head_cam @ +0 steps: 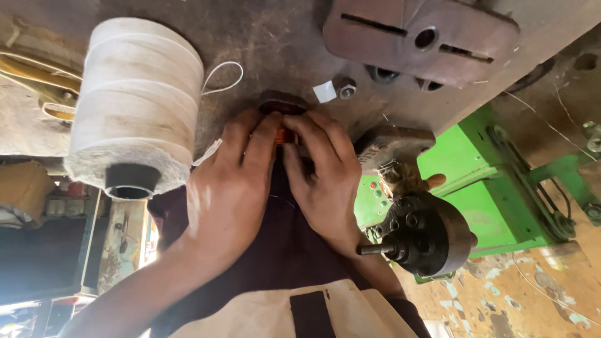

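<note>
A small orange part [285, 135] is pinched between the fingertips of both hands at the middle of the dark, worn metal workbench [263, 44]. The left hand [228, 188] is curled, its fingers pressed onto the part from the left; the right hand [322, 178] is likewise closed on it from the right. A large spool of white thread [138, 103] stands just left of the hands. A rusty slotted metal plate [419, 37] lies farther right, and a green machine frame [482, 181] is seen at the right.
</note>
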A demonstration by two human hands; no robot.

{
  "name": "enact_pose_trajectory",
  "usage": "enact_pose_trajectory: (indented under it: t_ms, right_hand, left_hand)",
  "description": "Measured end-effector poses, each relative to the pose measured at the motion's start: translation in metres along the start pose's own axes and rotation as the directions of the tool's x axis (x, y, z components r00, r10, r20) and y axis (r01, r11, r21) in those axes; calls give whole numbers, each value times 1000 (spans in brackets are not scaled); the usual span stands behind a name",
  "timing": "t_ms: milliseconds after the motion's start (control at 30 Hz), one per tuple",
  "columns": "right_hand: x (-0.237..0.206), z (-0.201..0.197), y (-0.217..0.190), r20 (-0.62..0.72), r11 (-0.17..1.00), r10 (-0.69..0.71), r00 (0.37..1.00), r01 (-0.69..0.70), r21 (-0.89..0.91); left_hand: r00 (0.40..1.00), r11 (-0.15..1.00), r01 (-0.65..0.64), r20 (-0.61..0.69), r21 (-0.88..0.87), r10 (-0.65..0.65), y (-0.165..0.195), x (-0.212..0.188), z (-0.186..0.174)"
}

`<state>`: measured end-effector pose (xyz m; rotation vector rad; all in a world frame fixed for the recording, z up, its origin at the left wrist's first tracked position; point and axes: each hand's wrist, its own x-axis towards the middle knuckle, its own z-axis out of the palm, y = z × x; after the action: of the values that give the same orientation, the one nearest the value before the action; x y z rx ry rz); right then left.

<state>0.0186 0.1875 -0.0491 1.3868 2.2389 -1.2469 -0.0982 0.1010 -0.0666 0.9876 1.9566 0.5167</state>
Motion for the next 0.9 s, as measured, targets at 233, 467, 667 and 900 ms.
enact_pose_trajectory:
  t_ms: [233,467,667,900]
  right_hand:
    - [-3,0,3,26,999,15,1000,-16,45]
    - [0,3,3,14,991,-95,995,96,-91]
    - [5,4,9,-20,996,-89,996,89,7]
    - [7,6,13,-19,996,-35,999,37,82]
  left_hand:
    - [993,986,117,-6,-116,-118,2,1,1]
    - [991,990,109,-70,-89,-116,3,-2,2]
    - [977,966,188,-62,-177,-202,0,-1,4]
    - [938,874,335,38,-352,-344,-2,3,1]
